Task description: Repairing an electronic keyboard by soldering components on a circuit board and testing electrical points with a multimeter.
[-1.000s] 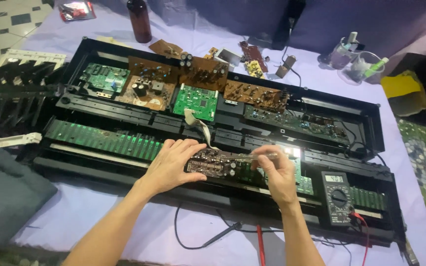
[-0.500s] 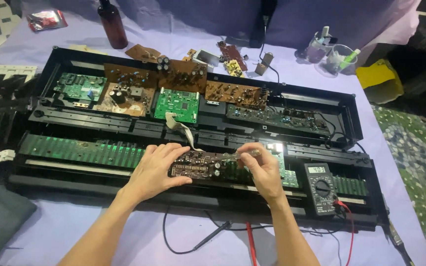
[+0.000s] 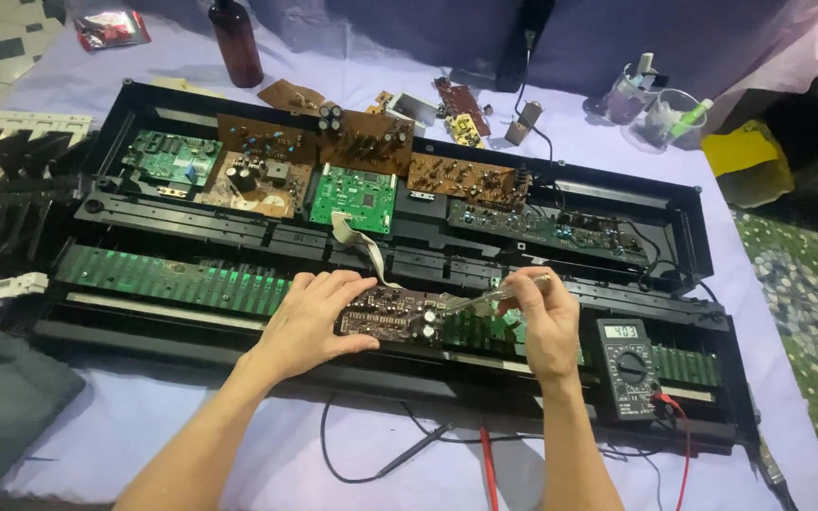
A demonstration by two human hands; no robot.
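Note:
My left hand (image 3: 319, 308) lies flat on the left end of a small brown circuit board (image 3: 392, 313) and holds it over the long green key-contact board (image 3: 172, 279) of an opened black electronic keyboard chassis (image 3: 702, 248). A grey ribbon cable (image 3: 360, 246) runs from the small board up to a green board (image 3: 352, 197). My right hand (image 3: 546, 326) grips slim metal tweezers (image 3: 485, 299). Their tip points left at the small board's right end.
A black multimeter (image 3: 629, 367) with red and black leads (image 3: 487, 464) sits right of my right hand. Several brown and green boards fill the chassis rear. A brown bottle (image 3: 236, 43), plastic cups (image 3: 665, 118), loose key sets (image 3: 2, 189) and grey cloth (image 3: 2, 397) surround it.
My right hand has drawn slightly right, off the small board, with the metal tool now angled toward the board's end. My left hand stays on the board. The view has shifted a little.

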